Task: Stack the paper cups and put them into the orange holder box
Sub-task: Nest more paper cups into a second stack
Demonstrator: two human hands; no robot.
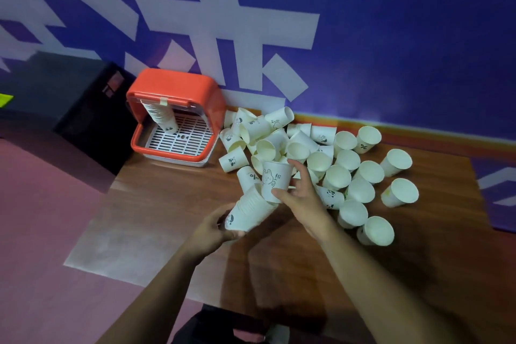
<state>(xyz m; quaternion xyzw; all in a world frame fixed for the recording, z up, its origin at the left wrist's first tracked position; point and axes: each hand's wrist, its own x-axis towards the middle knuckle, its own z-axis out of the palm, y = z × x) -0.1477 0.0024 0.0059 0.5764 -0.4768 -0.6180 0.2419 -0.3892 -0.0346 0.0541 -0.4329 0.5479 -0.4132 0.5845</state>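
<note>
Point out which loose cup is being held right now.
The rabbit "Hi" cup, pinched upright in the right hand above the left hand's stack; the rest lie on the table.

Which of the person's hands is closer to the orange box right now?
The left. The left hand holds a stack of cups below and right of the orange box; the right hand, gripping the bunny cup, is farther right.

We see the white rabbit cup pinched in the fingers of our right hand, printed with a black outline rabbit and "Hi". Our left hand's fingers wrap a white cup stack bearing a black panda print. Beyond the fingertips, white loose cups show black panda and percent marks on the brown woodgrain table. The holder box is orange with a white grid tray; the wall is purple-blue with white strokes.
</note>
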